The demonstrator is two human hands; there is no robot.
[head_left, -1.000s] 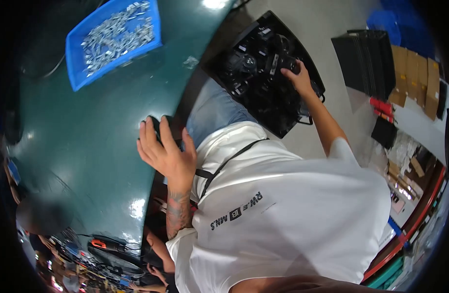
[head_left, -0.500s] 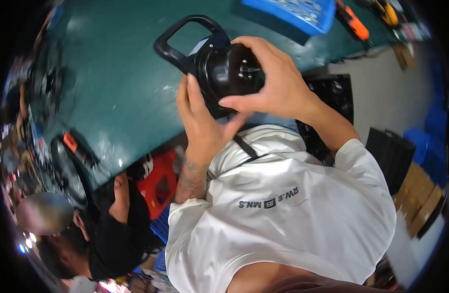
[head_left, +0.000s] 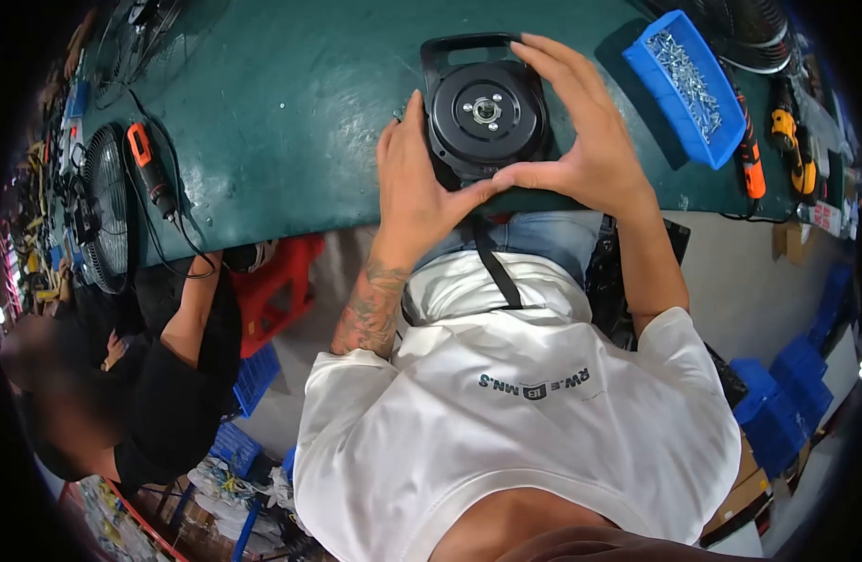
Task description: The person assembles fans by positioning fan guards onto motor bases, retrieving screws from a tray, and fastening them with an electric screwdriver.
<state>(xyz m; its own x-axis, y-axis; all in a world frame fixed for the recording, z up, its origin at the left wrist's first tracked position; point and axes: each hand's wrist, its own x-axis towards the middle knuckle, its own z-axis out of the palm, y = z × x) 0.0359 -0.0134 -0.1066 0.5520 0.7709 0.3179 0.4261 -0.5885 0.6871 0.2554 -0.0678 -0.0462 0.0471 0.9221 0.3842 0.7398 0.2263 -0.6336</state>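
Observation:
A round black motor unit with a loop handle [head_left: 485,114] rests on the green table near its front edge. Its round face is up, with a metal shaft and several screws at the middle. My left hand [head_left: 417,187] is curved against its left side, with the thumb at the near edge. On the other side, my right hand [head_left: 595,140] spans from the handle's corner to the near rim, and its thumb almost meets the left one. The unit's underside is hidden.
A blue bin [head_left: 698,89] of screws stands right, beside orange and yellow power drivers [head_left: 751,173]. At left lie an orange-black electric screwdriver [head_left: 150,169] with its cord and a fan grille [head_left: 106,206]. A person in black [head_left: 169,375] sits at left by a red stool [head_left: 286,290].
The motor unit was tilted, its shaft pointing right; now it lies flat with the shaft up and the handle at the far side. Both hands have turned with it. My view has shifted too.

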